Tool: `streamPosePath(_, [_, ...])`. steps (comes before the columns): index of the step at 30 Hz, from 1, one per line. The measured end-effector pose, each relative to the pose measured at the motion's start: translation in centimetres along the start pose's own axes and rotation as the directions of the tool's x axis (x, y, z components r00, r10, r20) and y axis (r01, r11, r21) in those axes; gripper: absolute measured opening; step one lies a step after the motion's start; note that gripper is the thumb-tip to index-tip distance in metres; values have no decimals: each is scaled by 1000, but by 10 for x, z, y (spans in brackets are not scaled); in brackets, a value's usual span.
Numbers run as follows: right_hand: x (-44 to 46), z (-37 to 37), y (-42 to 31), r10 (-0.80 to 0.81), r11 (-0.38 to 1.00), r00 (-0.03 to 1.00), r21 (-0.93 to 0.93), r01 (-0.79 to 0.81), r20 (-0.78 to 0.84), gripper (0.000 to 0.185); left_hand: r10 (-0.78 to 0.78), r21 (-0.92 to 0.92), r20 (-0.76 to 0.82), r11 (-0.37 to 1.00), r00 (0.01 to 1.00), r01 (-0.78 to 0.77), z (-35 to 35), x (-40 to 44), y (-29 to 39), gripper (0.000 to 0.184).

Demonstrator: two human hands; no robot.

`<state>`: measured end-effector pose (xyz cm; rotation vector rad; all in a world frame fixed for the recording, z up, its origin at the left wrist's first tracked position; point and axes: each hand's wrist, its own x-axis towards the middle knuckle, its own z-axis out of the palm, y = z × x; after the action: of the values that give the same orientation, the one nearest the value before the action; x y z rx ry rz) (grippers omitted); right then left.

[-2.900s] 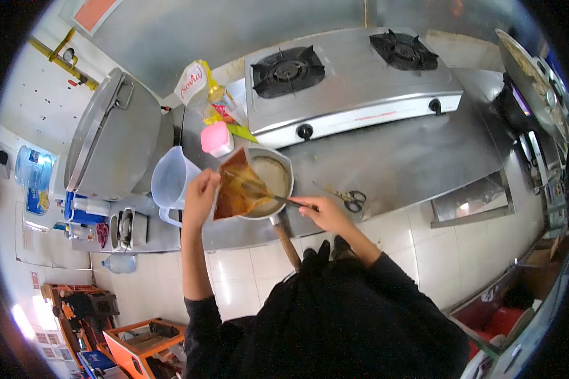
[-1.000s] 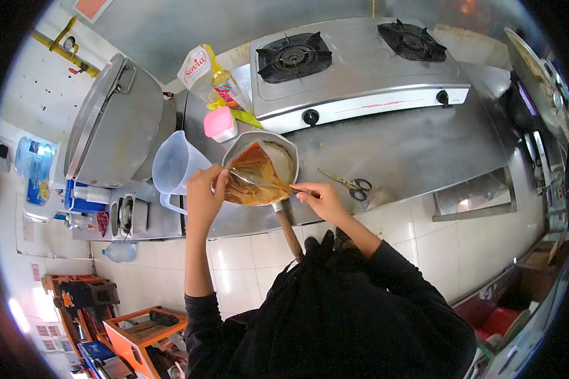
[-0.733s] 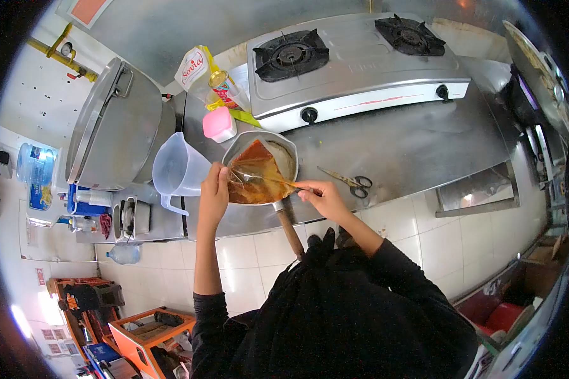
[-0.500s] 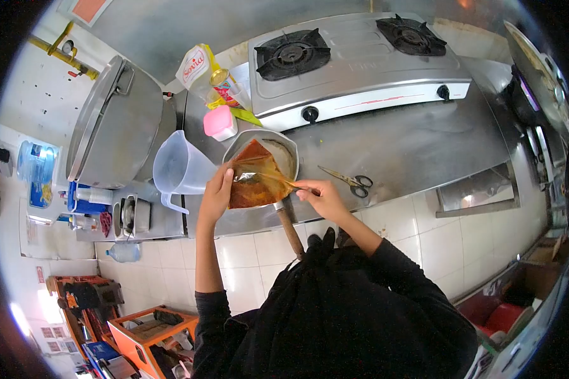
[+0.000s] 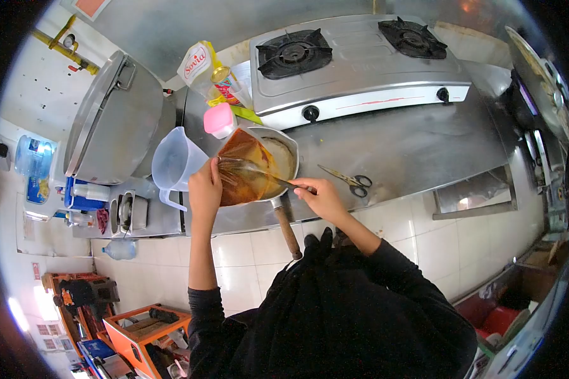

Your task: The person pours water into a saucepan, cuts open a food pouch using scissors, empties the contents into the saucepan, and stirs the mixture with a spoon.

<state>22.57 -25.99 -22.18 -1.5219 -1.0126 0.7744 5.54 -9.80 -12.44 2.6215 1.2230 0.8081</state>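
Observation:
My left hand (image 5: 205, 187) pinches the left edge of a clear plastic bag (image 5: 240, 183) smeared inside with brown-orange sauce. The bag is tilted over a saucepan (image 5: 294, 151) holding pale contents, its wooden handle (image 5: 287, 232) pointing toward me. In my right hand (image 5: 320, 199) is a utensil (image 5: 283, 183) with a dark handle, reaching into the bag's right side; its far end is hard to make out through the plastic. Scissors (image 5: 348, 180) with black handles lie right of the pan. Left of the bag stands a clear plastic jug (image 5: 174, 167).
A two-burner gas stove (image 5: 360, 79) stands behind the pan. Near its left end are a pink-lidded tub (image 5: 219, 120), a Sovia pouch (image 5: 197, 63) and a can (image 5: 221, 76). A big metal pot (image 5: 117, 120) is at the left. The counter's front edge (image 5: 385, 201) runs before me.
The bag was bunched around the utensil and now spreads wider, its left side further left and higher. My left hand has shifted slightly left; the utensil shows more of its length.

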Motion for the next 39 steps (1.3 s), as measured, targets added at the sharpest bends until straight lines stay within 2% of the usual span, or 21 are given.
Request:
streamPosePath(2, [-4,-10,-11,8,995,1000,-95,-9,-9,20,-4,23,-12,1000,1000,4,-4,4,-2,26])
streamPosePath(5, [-5,-18,-17,-138,925,988,-366,103,-72,16,41,72,-28,997,999,-39,-8,7,-6,26])
streamPosePath(8, [3,-20,-26,-97,827,994,-560,51,-51,16,55,74,-10,996,998,-54,-9,10,-6,26])
streamPosePath(11, [20,-11,-17,-61,761,998,-645,66,31,15,55,119,39,991,998,-60,-8,12,-4,26])
streamPosePath(17, [47,-1,-13,-145,679,967,-690,251,209,12,105,84,85,990,991,-112,-3,17,-8,27])
streamPosePath(20, [66,1,-40,-281,764,959,-598,242,30,9,141,117,136,981,981,-157,1,18,-13,28])
streamPosePath(23, [88,7,-67,-533,827,816,-342,446,-225,8,163,124,133,976,978,-180,4,18,-14,27])
streamPosePath(26, [110,2,-73,-533,792,846,-334,512,32,10,184,87,123,977,975,-195,6,18,-18,26])
streamPosePath(29, [123,2,-75,-578,739,807,-341,581,120,10,206,115,152,968,967,-224,5,19,-24,26])
streamPosePath(32, [128,2,-82,-701,610,701,-399,685,132,7,258,148,139,949,956,-278,5,19,-30,24])
streamPosePath(35, [127,-4,-87,-683,448,671,-561,696,288,9,334,210,144,910,932,-358,5,21,-39,23])
streamPosePath(38, [136,-3,-78,-657,409,687,-619,671,310,10,435,233,128,860,891,-454,9,21,-41,21])
streamPosePath(39, [131,0,-76,-695,425,672,-607,672,257,11,425,244,153,859,892,-451,9,18,-43,20])
